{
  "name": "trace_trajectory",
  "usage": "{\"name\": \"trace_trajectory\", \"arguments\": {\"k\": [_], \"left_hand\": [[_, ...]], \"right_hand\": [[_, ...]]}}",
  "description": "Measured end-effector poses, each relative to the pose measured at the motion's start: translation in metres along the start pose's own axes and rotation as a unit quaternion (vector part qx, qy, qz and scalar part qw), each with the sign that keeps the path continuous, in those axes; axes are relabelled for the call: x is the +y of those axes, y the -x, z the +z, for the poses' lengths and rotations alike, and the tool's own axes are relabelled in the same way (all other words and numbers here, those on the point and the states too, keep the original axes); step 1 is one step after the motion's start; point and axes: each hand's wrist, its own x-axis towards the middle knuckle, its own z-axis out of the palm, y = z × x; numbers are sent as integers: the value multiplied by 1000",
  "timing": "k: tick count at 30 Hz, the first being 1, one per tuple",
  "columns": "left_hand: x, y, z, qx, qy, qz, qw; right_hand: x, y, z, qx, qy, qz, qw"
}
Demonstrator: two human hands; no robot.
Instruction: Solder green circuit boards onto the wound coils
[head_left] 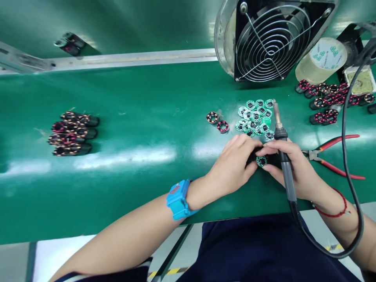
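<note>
My left hand [233, 162] and my right hand [289, 166] meet near the front of the green bench. Together their fingertips pinch a small round green circuit board [261, 160] seated on a dark part. My right hand also carries a soldering iron [282, 152], its tip pointing away from me and its black cable [351, 168] looping off to the right. My left wrist wears a blue strap [178, 199]; a red cord circles my right wrist. Just beyond my hands lies a pile of several more green round boards [255, 117].
Two wound coil rings [217, 121] lie left of the pile. Finished coil parts are stacked far left [72, 133] and back right [329, 102]. Red-handled pliers [335, 154] lie to the right. A caged fan [272, 39] and a tape roll [321, 58] stand behind.
</note>
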Motion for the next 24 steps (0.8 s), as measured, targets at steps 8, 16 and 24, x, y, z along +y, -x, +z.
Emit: {"name": "trace_trajectory", "arguments": {"k": [8,16,24], "left_hand": [[-8,-3,-12,7,47,16,999],[-9,-8,-13,13,132,31,991],[-4,-12,-11,8,155,8,988]], "right_hand": [[1,0,-5,2,110,35,993],[2,0,-4,-1,105,-1,994],[-7,-2,0,62,91,0,994]]}}
